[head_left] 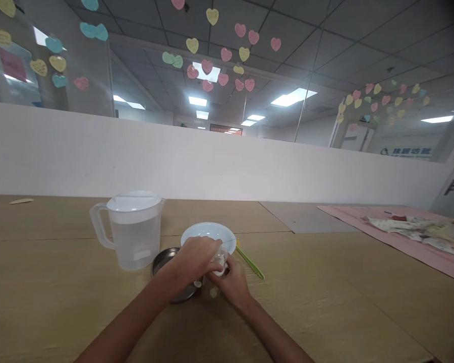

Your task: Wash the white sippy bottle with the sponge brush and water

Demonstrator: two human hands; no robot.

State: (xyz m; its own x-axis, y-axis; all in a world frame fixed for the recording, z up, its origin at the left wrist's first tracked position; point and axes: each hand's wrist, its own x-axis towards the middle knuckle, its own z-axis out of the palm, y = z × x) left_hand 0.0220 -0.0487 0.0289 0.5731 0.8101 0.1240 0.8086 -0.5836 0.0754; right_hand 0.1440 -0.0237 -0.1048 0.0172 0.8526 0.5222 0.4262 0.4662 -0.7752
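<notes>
My left hand reaches over the steel bowl, its fingers closed on the upper part of a small clear container with something white in it. From below and the right, my right hand wraps round the same container. Fingers cover much of it, so its exact kind does not show. Directly behind the hands is a white dish. The round steel bowl sits partly hidden under my left wrist. A green-handled tool lies right of the dish, its head partly hidden.
A translucent lidded pitcher of clear liquid stands left of the steel bowl. Far right, papers and cloths lie on a pink sheet. A flat pale piece rests at the back left. A white wall closes off the table's far side.
</notes>
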